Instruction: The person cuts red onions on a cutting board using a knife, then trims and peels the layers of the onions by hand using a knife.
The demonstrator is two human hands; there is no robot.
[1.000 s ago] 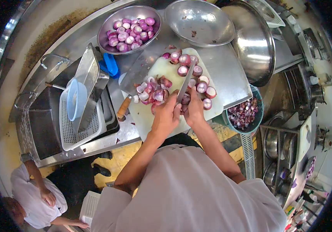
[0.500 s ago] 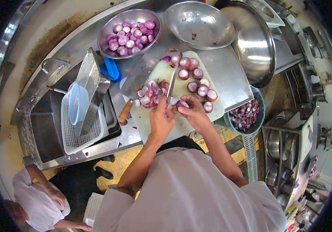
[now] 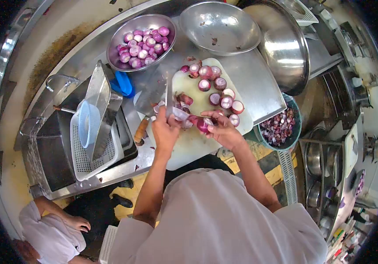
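Note:
My left hand is closed round a knife, its blade pointing away over the left edge of the white cutting board. My right hand grips a red onion above the near part of the board. A strip of onion skin shows between the two hands. Beyond my left hand lies a heap of loose skins. Several unpeeled onions with cut ends rest on the board past my right hand. A wooden-handled tool lies left of the board.
Peeled onions fill a steel bowl at the back left. A second steel bowl holds a few scraps. At the right, a green tub contains onion skins. The sink and a white basket are left; a co-worker sits lower left.
My left hand and the knife have moved left, away from the onion. Skin now stretches between my hands, and the onion in my right hand shows more purple.

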